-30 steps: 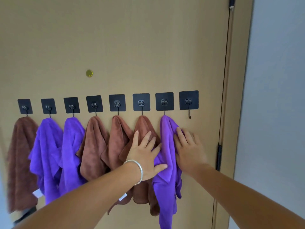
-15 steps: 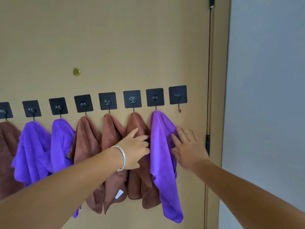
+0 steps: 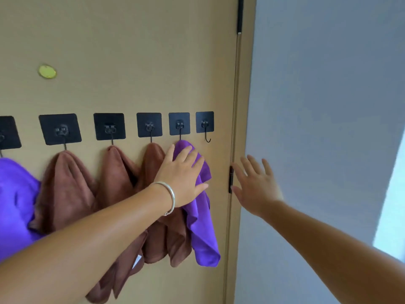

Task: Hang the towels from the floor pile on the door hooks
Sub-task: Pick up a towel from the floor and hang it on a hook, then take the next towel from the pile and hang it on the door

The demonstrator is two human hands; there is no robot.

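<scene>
A row of black stick-on hooks runs across the tan door [image 3: 122, 51]. The rightmost purple towel [image 3: 202, 233] hangs from the second hook from the right [image 3: 179, 125]. My left hand [image 3: 183, 176], with a silver bracelet on its wrist, lies flat on that towel with straight fingers. My right hand [image 3: 256, 185] is spread in the air to the right of the door edge and touches nothing. The last hook [image 3: 205, 126] is bare. Brown towels [image 3: 65, 189] hang on the hooks to the left. Another purple towel [image 3: 15, 198] shows at the far left.
A brass peephole [image 3: 47, 71] sits high on the door. The door frame and a dark hinge [image 3: 230, 178] run down beside the bare hook. A grey-blue wall [image 3: 317, 106] fills the right side. The floor pile is out of view.
My right hand has left the purple towel and moved right, off the door. My left hand has shifted from the brown towel onto the purple one. The view has swung right and closer.
</scene>
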